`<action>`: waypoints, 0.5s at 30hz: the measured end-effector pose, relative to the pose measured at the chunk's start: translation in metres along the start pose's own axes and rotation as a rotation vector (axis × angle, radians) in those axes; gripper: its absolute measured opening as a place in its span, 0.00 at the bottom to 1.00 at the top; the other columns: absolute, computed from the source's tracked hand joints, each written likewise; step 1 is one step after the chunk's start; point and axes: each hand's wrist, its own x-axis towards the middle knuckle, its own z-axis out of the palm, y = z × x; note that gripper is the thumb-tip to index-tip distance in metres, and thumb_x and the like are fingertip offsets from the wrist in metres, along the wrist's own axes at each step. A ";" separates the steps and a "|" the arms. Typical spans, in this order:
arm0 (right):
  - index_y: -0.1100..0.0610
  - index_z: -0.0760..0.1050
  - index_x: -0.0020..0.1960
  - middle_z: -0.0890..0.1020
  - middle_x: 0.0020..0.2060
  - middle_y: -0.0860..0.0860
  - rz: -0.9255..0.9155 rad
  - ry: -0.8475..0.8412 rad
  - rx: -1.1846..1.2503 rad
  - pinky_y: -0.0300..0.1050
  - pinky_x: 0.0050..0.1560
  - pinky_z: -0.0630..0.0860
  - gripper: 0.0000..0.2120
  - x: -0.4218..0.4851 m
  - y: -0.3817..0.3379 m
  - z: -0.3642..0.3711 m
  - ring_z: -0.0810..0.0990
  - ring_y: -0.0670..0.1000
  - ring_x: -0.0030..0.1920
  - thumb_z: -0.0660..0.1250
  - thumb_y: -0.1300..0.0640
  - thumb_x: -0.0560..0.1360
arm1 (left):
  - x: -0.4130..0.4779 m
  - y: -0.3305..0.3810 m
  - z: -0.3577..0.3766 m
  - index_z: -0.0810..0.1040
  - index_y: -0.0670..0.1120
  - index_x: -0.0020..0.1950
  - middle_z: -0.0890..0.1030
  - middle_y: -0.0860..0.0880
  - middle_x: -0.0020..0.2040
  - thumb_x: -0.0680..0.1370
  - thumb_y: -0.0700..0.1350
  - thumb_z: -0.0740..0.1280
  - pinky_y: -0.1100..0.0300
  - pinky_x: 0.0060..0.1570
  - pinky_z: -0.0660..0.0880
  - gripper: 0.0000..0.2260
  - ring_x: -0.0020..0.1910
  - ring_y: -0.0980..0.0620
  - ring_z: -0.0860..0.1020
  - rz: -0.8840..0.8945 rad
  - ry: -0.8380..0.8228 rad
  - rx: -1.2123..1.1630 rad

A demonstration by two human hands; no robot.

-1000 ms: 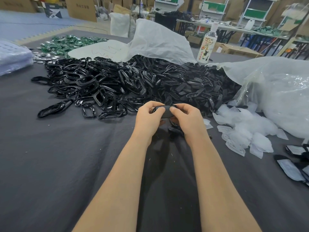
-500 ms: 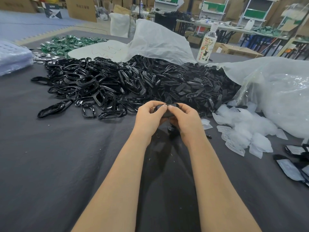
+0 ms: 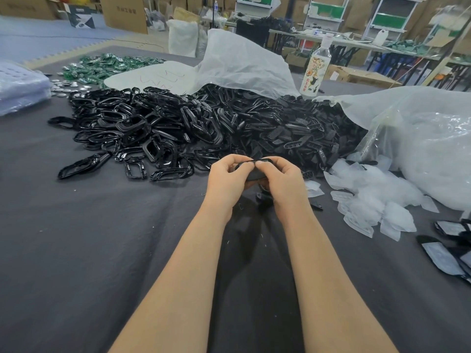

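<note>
Hands: L hand (image 3: 228, 180) & R hand (image 3: 284, 179) both pinch black plastic part (image 3: 251, 174) at top edge, 6 o'clock of parts pile (image 3: 204, 128); part judged light, stiff, slick; grip by rims.

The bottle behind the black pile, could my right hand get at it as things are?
Probably not right away. The right hand pinches a black part together with the left hand, and the bottle stands upright beyond the heap of black parts, so it must let go and stretch over that.
</note>
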 end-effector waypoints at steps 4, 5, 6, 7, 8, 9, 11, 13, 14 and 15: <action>0.57 0.78 0.37 0.80 0.30 0.48 0.022 0.030 0.062 0.38 0.36 0.74 0.09 0.002 0.000 -0.001 0.77 0.46 0.33 0.67 0.65 0.74 | 0.000 0.000 0.001 0.81 0.45 0.44 0.82 0.47 0.43 0.79 0.34 0.62 0.67 0.38 0.78 0.10 0.43 0.55 0.82 -0.023 -0.021 -0.020; 0.56 0.78 0.37 0.80 0.29 0.47 0.028 0.030 0.064 0.37 0.36 0.74 0.09 0.002 0.001 -0.002 0.77 0.45 0.32 0.67 0.65 0.74 | 0.000 0.000 0.001 0.81 0.44 0.45 0.82 0.47 0.44 0.79 0.34 0.61 0.67 0.38 0.78 0.10 0.43 0.55 0.82 -0.015 -0.025 -0.012; 0.56 0.78 0.37 0.80 0.30 0.48 0.038 0.024 0.062 0.38 0.37 0.75 0.09 0.002 0.001 -0.002 0.78 0.46 0.33 0.66 0.64 0.75 | 0.000 0.000 0.001 0.80 0.44 0.46 0.82 0.47 0.44 0.80 0.34 0.61 0.67 0.39 0.78 0.10 0.44 0.55 0.81 -0.008 -0.024 0.000; 0.56 0.78 0.37 0.81 0.31 0.49 0.049 0.017 0.059 0.41 0.39 0.76 0.09 0.002 0.001 -0.002 0.78 0.48 0.35 0.66 0.64 0.75 | 0.001 0.000 0.000 0.80 0.44 0.47 0.82 0.47 0.45 0.80 0.34 0.61 0.68 0.39 0.79 0.10 0.44 0.55 0.81 -0.004 -0.019 0.016; 0.57 0.79 0.38 0.81 0.34 0.52 0.059 0.017 0.050 0.45 0.43 0.76 0.09 0.002 0.001 -0.002 0.79 0.51 0.38 0.65 0.63 0.76 | 0.001 0.000 0.000 0.80 0.44 0.48 0.82 0.48 0.45 0.80 0.34 0.61 0.68 0.39 0.79 0.10 0.45 0.55 0.81 -0.002 -0.010 0.035; 0.57 0.79 0.39 0.82 0.35 0.53 0.061 0.025 0.030 0.48 0.45 0.77 0.09 0.003 0.000 -0.003 0.79 0.52 0.40 0.65 0.63 0.77 | 0.002 0.000 0.000 0.80 0.46 0.47 0.82 0.49 0.44 0.80 0.34 0.61 0.68 0.39 0.79 0.10 0.44 0.56 0.81 -0.003 -0.002 0.050; 0.54 0.79 0.39 0.82 0.34 0.51 0.025 0.053 -0.049 0.45 0.44 0.78 0.10 0.004 0.001 -0.005 0.80 0.51 0.39 0.64 0.62 0.77 | 0.002 0.000 0.000 0.80 0.47 0.46 0.81 0.50 0.44 0.80 0.35 0.61 0.69 0.38 0.78 0.11 0.43 0.57 0.80 -0.009 -0.004 0.063; 0.51 0.78 0.37 0.82 0.31 0.45 -0.025 0.087 -0.121 0.36 0.38 0.77 0.12 0.004 0.001 -0.006 0.80 0.46 0.37 0.64 0.62 0.76 | 0.002 0.000 0.000 0.80 0.47 0.47 0.81 0.51 0.44 0.80 0.35 0.62 0.69 0.38 0.78 0.09 0.43 0.58 0.80 -0.021 -0.010 0.069; 0.50 0.78 0.36 0.81 0.32 0.44 -0.037 0.103 -0.139 0.34 0.38 0.77 0.12 0.004 0.001 -0.007 0.80 0.46 0.37 0.64 0.62 0.76 | 0.002 -0.001 -0.001 0.79 0.46 0.49 0.81 0.50 0.44 0.80 0.36 0.63 0.69 0.39 0.78 0.08 0.43 0.58 0.80 -0.027 -0.011 0.073; 0.50 0.78 0.37 0.82 0.33 0.45 -0.038 0.117 -0.145 0.36 0.41 0.78 0.12 0.004 0.001 -0.007 0.81 0.47 0.39 0.64 0.61 0.77 | 0.002 -0.001 -0.002 0.79 0.45 0.52 0.81 0.49 0.45 0.80 0.37 0.64 0.67 0.40 0.79 0.06 0.43 0.57 0.81 -0.035 -0.015 0.080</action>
